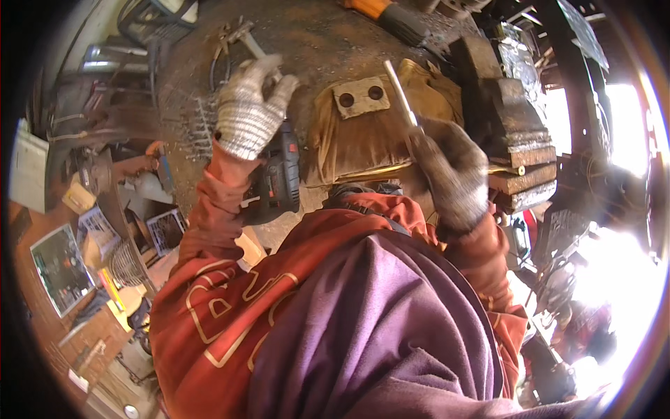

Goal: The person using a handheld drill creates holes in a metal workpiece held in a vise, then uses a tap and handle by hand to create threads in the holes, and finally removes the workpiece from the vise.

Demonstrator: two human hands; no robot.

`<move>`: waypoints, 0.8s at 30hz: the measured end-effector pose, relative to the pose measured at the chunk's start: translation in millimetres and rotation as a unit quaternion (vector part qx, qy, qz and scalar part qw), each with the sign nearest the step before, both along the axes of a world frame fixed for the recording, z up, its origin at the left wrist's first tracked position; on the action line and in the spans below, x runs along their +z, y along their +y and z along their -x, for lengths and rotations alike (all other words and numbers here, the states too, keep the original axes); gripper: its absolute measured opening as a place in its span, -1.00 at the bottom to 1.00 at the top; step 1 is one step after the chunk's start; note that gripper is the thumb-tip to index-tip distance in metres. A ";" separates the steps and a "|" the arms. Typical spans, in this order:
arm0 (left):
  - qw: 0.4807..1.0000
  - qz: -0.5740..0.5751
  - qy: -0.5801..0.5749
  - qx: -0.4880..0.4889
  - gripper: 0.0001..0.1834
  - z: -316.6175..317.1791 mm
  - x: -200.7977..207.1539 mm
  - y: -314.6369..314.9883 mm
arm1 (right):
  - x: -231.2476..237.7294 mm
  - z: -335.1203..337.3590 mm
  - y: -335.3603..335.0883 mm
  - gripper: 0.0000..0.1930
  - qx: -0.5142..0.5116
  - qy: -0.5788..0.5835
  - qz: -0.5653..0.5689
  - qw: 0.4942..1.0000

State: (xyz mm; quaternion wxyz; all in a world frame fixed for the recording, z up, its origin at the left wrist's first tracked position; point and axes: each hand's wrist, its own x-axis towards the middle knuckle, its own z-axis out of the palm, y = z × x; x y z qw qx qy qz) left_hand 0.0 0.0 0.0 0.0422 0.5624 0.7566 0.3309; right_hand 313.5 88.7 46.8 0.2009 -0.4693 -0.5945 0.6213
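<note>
My left hand (250,112), in a pale striped knit glove, is at the bench's left side. Its slightly blurred fingers curl round the end of a metal tool (250,40) with a crosswise head. My right hand (453,171), in a dark, dirty glove, grips a slim silver rod (399,91) that points up and away. Between my hands, a pale rectangular block (361,98) with two round dark holes lies on a tan cloth or leather piece (349,150). Just below my left hand is a black power drill (280,174).
A heavy bench vise (516,115) stands at the right. Toward the back lies an orange and black power tool (391,19). Several screws or bits (200,129) are scattered left of my left hand. Lower left, a cluttered wooden surface (42,279) holds assorted parts.
</note>
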 end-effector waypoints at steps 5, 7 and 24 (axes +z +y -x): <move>0.973 0.192 -0.024 0.125 -0.13 -13.8 -20.9 -54.4 | -80.9 57.2 23.3 -0.71 -0.126 0.025 0.025 0.991; 0.935 0.314 -0.094 0.132 -0.12 -23.9 -16.4 -60.8 | -95.7 78.6 23.6 -0.68 -0.118 0.034 0.038 0.992; 0.910 0.166 -0.335 0.181 -0.32 8.2 -52.2 -78.1 | -82.4 -2.3 -114.5 -0.61 0.238 0.015 -0.075 0.968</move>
